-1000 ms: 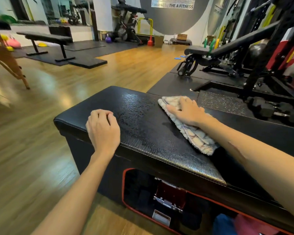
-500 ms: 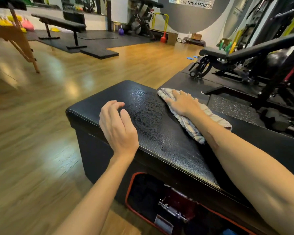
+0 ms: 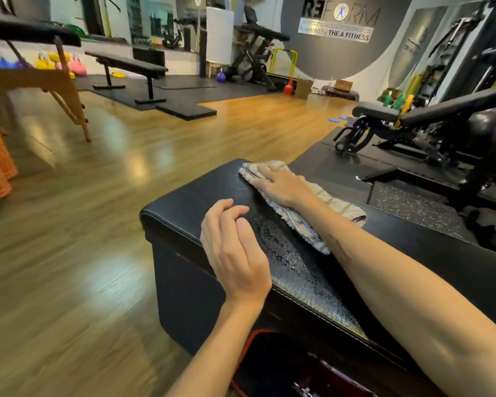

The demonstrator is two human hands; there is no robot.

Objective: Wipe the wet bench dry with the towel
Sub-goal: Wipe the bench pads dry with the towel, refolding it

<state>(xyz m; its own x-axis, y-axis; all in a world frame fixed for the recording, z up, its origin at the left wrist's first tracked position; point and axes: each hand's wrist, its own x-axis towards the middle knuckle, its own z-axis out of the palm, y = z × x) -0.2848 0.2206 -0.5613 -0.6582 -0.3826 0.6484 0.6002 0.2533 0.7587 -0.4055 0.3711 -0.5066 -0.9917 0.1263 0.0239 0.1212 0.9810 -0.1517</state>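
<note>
Flat-fingered, the right hand point(image 3: 284, 186) presses down on the towel point(image 3: 304, 209), fingers extended across the cloth with no pinch or curl visible. Left hand point(image 3: 235, 250) is at the near edge of the bench point(image 3: 184, 204); its fingers are loosely curled and hold nothing, and whether the palm actually touches the padding cannot be determined.

Wooden floor point(image 3: 98, 253): glossy, with light reflections, surrounding the bench on the left and far sides.

Bench: black padded top with a stitched seam along the near edge. Water beads are visible in a band running from beside the left hand toward the near right edge.

Adjustable incline bench point(image 3: 430, 116): black, standing on dark rubber matting to the right, well apart from the work surface.

Flat bench point(image 3: 126, 63): black, on a mat at the far left of the room.

Towel: pale, with faint stripes, lying on the far portion of the bench top, one end at the far corner and the other trailing beneath the right forearm. It lies just beside the wet band.

Red-trimmed opening point(image 3: 269, 365) in the bench front, below the near edge; contents are too dark to identify.
</note>
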